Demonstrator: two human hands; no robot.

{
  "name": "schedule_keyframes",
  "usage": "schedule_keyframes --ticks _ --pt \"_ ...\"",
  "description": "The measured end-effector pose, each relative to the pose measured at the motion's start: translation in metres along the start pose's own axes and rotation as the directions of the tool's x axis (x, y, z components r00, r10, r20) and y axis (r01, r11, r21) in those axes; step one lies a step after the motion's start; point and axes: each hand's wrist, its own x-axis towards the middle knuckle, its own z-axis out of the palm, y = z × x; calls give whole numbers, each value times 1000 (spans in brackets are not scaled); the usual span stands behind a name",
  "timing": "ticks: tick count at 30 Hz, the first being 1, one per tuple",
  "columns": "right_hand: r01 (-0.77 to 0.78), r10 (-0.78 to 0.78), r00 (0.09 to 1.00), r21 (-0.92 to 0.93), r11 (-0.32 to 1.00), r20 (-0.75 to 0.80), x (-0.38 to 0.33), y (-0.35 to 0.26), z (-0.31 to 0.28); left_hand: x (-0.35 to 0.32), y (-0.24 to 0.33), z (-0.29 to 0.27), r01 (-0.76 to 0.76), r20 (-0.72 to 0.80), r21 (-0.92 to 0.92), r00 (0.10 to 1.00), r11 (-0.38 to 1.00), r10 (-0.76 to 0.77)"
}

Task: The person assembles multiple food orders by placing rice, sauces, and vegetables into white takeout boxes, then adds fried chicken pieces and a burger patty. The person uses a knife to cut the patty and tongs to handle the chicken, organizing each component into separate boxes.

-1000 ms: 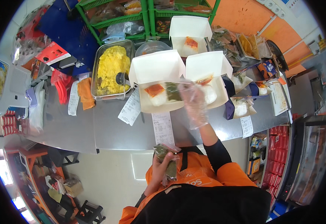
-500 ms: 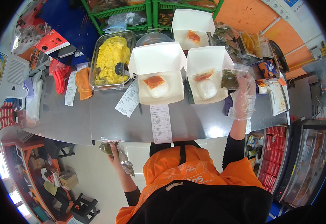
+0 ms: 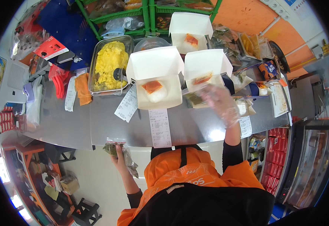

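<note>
My left hand (image 3: 120,162), low and off the counter's front edge, is closed on small clear plastic bags (image 3: 114,146) with dark green contents. My right hand (image 3: 224,107) wears a clear plastic glove and is blurred. Its fingers grip a small clear packet (image 3: 195,99) with greenish contents, over the front of the right-hand white box (image 3: 207,62). That box holds a red-orange sachet (image 3: 203,78); the packet and hand cover most of what lies below it. To the left, an open white box (image 3: 155,62) holds white rice (image 3: 158,96) and a red-orange sachet (image 3: 152,87).
Behind stands a third open white box (image 3: 190,24) with a sachet. A clear tub of yellow food (image 3: 111,64) with a dark-handled utensil is at left. A long receipt (image 3: 159,128) hangs over the counter edge. Green baskets (image 3: 119,17) stand at the back.
My right hand has swung left with the packet, from beside the right-hand box to over its front. My left hand still holds the bags, nearly unmoved. The head view has shifted slightly.
</note>
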Motion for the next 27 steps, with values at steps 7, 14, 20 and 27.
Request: schedule_keyframes --ticks 7,14,20,27 --pt "427 -406 901 140 893 -154 51 -40 110 -3 10 11 -78 33 -12 996 997 78" --pt "290 -325 946 -498 817 17 75 6 203 -6 15 13 -50 71 -13 996 999 51" --pt "294 -353 931 -380 877 -93 78 17 200 0 18 16 -49 94 19 994 999 47" --pt "108 -165 974 325 940 156 34 -29 118 -1 41 67 -149 128 -127 978 981 165"
